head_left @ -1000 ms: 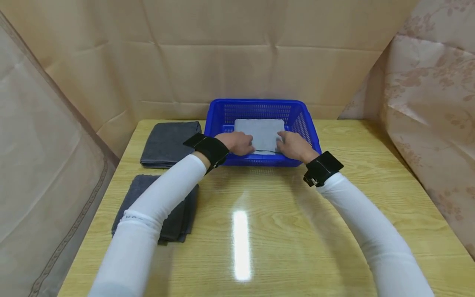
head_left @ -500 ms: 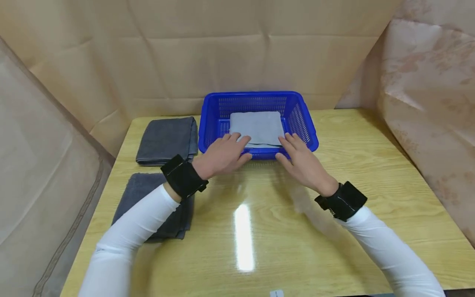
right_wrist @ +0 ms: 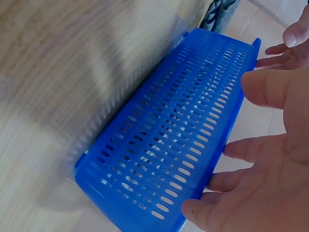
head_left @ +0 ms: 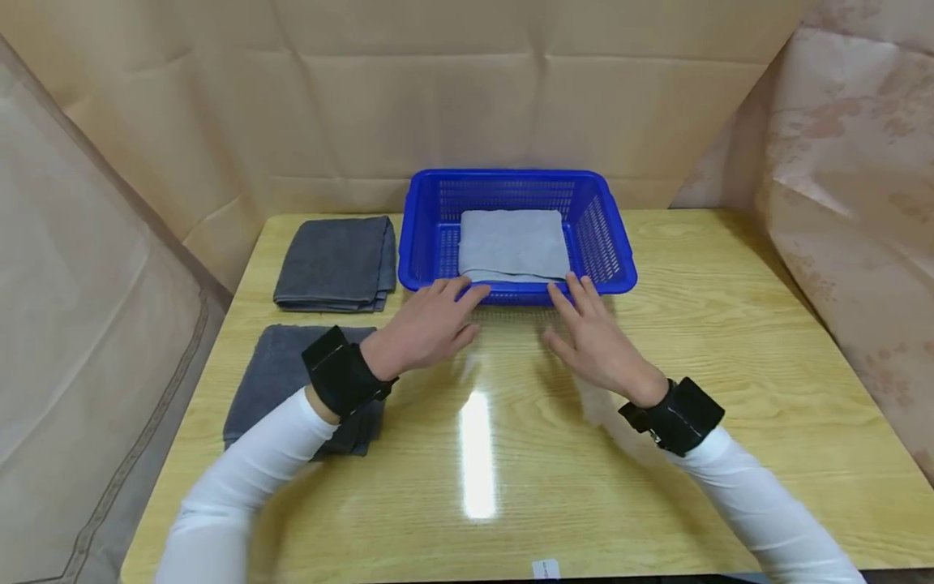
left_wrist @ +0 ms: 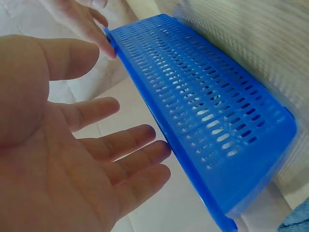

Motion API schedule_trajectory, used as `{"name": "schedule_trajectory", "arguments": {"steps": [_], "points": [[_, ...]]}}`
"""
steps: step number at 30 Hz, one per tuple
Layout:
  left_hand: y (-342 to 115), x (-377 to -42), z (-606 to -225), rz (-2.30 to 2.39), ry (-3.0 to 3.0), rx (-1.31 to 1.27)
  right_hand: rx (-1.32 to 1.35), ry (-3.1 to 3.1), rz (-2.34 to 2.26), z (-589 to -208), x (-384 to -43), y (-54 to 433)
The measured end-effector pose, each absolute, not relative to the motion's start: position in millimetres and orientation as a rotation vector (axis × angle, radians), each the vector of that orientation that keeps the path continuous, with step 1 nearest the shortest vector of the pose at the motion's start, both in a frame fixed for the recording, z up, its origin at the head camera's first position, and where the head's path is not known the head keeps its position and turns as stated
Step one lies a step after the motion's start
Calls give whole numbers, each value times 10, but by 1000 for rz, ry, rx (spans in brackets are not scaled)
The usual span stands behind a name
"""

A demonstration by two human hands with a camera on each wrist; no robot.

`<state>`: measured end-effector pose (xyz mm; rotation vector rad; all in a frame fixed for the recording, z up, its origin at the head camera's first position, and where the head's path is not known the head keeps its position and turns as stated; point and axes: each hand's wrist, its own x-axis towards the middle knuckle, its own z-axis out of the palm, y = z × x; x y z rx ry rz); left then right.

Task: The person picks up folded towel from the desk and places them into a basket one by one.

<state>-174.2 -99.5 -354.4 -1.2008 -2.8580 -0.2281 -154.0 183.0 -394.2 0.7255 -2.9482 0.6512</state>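
Note:
A blue slotted plastic basket stands at the back of the table, and a folded light grey towel lies flat inside it. My left hand is at the basket's near rim, left of its middle, fingers spread and holding nothing. Toward the right end of the same rim is my right hand, its fingers extended and its palm free. In the left wrist view the fingertips come right up to the basket's edge. The right wrist view likewise has fingers along the rim.
Left of the basket lies a folded dark grey towel. A second dark grey towel lies nearer, partly behind my left wrist. A beige cloth hangs behind the wooden table. A small white label sits at the front edge.
Both hands have come out of the basket from the light grey towel, back toward me to the near rim, and their fingers have straightened. The towel stays in the basket.

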Motion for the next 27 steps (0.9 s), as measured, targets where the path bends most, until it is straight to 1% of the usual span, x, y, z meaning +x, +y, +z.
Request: {"name": "schedule_trajectory", "arguments": {"steps": [8, 11, 16, 21, 27], "points": [[-1290, -1659, -3464, -339, -2798, -1171, 689, -2925, 710, -4049, -1477, 1829], [-1475, -1630, -3395, -391, -2769, -1093, 685, -2929, 724, -4074, -1465, 1833], [-1878, -1567, -3363, -500, -2827, -737, 701, -2934, 694, -4074, -1473, 1857], [-2255, -1448, -3536, -551, -2831, -371, 741, -2950, 643, -3986, -1502, 1908], [-2614, -1334, -3721, -383, -2847, -114, 761, -2962, 690, -3953, -1521, 1872]]}}
